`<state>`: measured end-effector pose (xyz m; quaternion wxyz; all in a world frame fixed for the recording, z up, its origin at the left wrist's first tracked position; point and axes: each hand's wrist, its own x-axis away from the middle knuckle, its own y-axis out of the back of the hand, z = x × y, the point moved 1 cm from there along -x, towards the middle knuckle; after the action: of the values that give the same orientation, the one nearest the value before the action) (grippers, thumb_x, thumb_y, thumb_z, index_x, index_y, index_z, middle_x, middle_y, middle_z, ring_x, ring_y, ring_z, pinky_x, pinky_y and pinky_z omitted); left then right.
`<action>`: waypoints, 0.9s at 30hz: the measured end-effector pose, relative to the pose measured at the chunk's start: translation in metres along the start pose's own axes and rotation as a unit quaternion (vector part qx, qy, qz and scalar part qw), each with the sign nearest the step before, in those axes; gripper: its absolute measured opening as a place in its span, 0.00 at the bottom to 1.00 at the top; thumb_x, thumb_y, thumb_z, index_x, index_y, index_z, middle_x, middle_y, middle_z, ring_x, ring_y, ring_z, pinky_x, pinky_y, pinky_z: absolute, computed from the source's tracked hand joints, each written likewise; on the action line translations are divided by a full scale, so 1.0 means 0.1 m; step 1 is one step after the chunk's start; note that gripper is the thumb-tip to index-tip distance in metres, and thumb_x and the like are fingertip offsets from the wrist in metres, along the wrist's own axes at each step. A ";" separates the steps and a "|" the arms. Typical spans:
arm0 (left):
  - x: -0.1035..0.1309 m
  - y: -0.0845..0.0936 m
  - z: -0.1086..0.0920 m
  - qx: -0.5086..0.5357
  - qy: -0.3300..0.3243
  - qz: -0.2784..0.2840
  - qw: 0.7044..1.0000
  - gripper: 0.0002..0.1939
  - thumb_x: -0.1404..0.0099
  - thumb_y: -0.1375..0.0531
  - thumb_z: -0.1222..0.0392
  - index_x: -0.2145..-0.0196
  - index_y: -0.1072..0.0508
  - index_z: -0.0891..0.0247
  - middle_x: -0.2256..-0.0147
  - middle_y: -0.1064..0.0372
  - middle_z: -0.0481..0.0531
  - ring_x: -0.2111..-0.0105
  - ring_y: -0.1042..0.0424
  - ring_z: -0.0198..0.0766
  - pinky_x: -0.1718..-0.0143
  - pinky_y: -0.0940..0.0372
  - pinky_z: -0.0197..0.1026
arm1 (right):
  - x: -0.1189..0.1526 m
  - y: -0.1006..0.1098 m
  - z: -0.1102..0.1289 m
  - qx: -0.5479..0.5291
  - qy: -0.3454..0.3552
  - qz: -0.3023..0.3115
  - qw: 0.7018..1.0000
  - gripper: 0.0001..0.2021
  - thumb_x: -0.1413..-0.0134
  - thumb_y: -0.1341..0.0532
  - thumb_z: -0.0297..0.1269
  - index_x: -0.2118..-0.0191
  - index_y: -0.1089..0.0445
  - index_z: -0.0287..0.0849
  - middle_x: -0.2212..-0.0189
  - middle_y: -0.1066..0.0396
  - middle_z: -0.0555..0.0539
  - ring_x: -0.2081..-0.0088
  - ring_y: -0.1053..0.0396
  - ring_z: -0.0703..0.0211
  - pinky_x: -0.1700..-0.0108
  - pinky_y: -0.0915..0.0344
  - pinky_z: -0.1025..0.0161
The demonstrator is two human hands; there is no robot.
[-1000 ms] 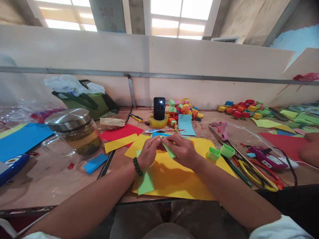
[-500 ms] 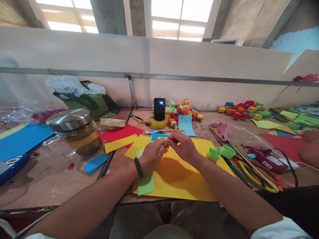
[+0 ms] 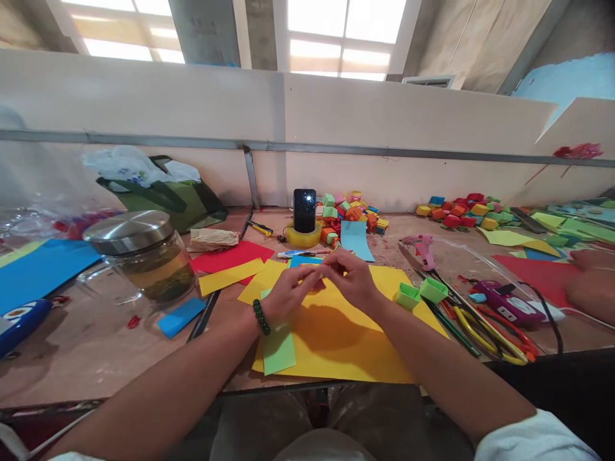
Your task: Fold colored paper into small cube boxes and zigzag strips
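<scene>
My left hand [image 3: 295, 288], with a dark green bead bracelet [image 3: 261, 317] at its wrist, meets my right hand [image 3: 350, 276] above a large yellow sheet [image 3: 346, 352]. The fingertips of both hands are pinched together. Whatever lies between them is small and mostly hidden behind the fingers. Under my left wrist, a light green paper strip [image 3: 279, 351] lies on the yellow sheet. Two folded green paper boxes, one nearer [image 3: 408, 296] and one farther [image 3: 434, 290], stand to the right of my right hand. Beyond my fingers is a bit of blue paper [image 3: 302, 260].
A glass jar [image 3: 158, 272] of tea stands left. Behind are a phone [image 3: 305, 210] on a tape roll [image 3: 303, 237] and a heap of folded paper cubes [image 3: 353, 211]. At right are a pink glue gun [image 3: 425, 251], a purple power strip [image 3: 507, 301] and another person's hand [image 3: 593, 282].
The fingers of both hands have shifted, and the bit of green that showed between them is now covered. The whole view has slid slightly; the things on the table stay in place.
</scene>
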<state>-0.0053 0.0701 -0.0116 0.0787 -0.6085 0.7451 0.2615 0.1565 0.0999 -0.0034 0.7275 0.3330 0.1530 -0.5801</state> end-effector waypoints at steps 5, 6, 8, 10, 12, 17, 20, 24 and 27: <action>-0.03 0.05 0.12 0.092 0.026 -0.144 0.985 0.28 0.37 0.50 0.38 0.50 0.34 0.63 0.59 0.32 0.54 0.68 0.31 0.35 0.66 0.34 0.38 | -0.06 -0.04 -0.06 -0.220 -0.148 -0.051 0.963 0.22 0.59 0.34 0.58 0.74 0.35 0.43 0.83 0.38 0.56 0.83 0.42 0.69 0.80 0.39 0.68; -0.03 0.04 0.14 0.083 0.033 -0.128 0.988 0.27 0.38 0.47 0.39 0.52 0.33 0.63 0.59 0.32 0.54 0.68 0.31 0.35 0.67 0.35 0.38 | -0.06 -0.07 -0.06 -0.243 -0.160 -0.027 0.957 0.23 0.61 0.34 0.59 0.74 0.35 0.43 0.82 0.36 0.55 0.83 0.41 0.69 0.79 0.38 0.68; -0.03 -0.01 0.14 0.048 0.029 -0.078 0.995 0.22 0.39 0.45 0.42 0.62 0.29 0.65 0.63 0.32 0.54 0.68 0.32 0.35 0.68 0.36 0.36 | -0.05 -0.14 -0.06 -0.263 -0.171 0.033 0.949 0.23 0.61 0.34 0.59 0.73 0.34 0.42 0.80 0.33 0.54 0.82 0.38 0.69 0.78 0.35 0.68; -0.03 -0.05 0.12 0.011 0.014 -0.054 0.998 0.21 0.37 0.47 0.43 0.72 0.31 0.65 0.69 0.33 0.52 0.70 0.35 0.35 0.69 0.37 0.36 | -0.02 -0.19 -0.08 -0.250 -0.176 0.083 0.949 0.23 0.58 0.35 0.59 0.72 0.33 0.41 0.78 0.31 0.52 0.80 0.35 0.68 0.76 0.33 0.67; -0.02 -0.06 0.09 -0.039 0.003 -0.061 0.997 0.21 0.35 0.49 0.46 0.76 0.33 0.64 0.73 0.35 0.50 0.72 0.36 0.35 0.71 0.38 0.36 | 0.00 -0.19 -0.11 -0.194 -0.154 0.093 0.964 0.22 0.55 0.36 0.57 0.71 0.33 0.40 0.76 0.32 0.51 0.79 0.35 0.68 0.75 0.33 0.67; 0.01 -0.04 0.05 -0.203 -0.019 -0.003 0.979 0.13 0.34 0.52 0.58 0.72 0.32 0.63 0.75 0.34 0.49 0.76 0.38 0.35 0.72 0.43 0.36 | 0.02 -0.06 -0.07 -0.053 -0.015 0.047 0.997 0.15 0.53 0.33 0.47 0.66 0.32 0.42 0.74 0.37 0.53 0.75 0.38 0.68 0.78 0.37 0.71; 0.02 -0.04 0.05 -0.265 -0.027 0.013 0.964 0.12 0.35 0.53 0.60 0.74 0.35 0.62 0.77 0.37 0.48 0.78 0.40 0.35 0.74 0.47 0.36 | 0.02 0.01 0.00 -0.019 0.059 0.052 0.997 0.12 0.47 0.37 0.46 0.70 0.31 0.42 0.71 0.36 0.49 0.70 0.35 0.65 0.74 0.33 0.69; 0.04 -0.05 0.03 -0.291 -0.048 -0.012 0.955 0.13 0.35 0.55 0.60 0.77 0.39 0.61 0.79 0.40 0.47 0.78 0.42 0.35 0.74 0.48 0.37 | 0.00 0.06 0.04 0.041 0.142 0.039 0.988 0.09 0.44 0.39 0.42 0.69 0.29 0.42 0.72 0.34 0.49 0.70 0.34 0.65 0.72 0.32 0.68; 0.05 -0.05 0.01 -0.296 -0.062 -0.025 0.953 0.14 0.35 0.55 0.59 0.76 0.39 0.61 0.78 0.39 0.48 0.78 0.43 0.35 0.74 0.48 0.37 | 0.00 0.07 0.05 0.086 0.188 0.019 0.978 0.05 0.44 0.38 0.37 0.69 0.28 0.43 0.72 0.33 0.49 0.71 0.32 0.65 0.71 0.32 0.68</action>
<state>-0.0015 0.0656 -0.0156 -0.0526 -0.6053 0.6126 0.5056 0.1625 0.0979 0.0023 0.6655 0.5003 0.2303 -0.5038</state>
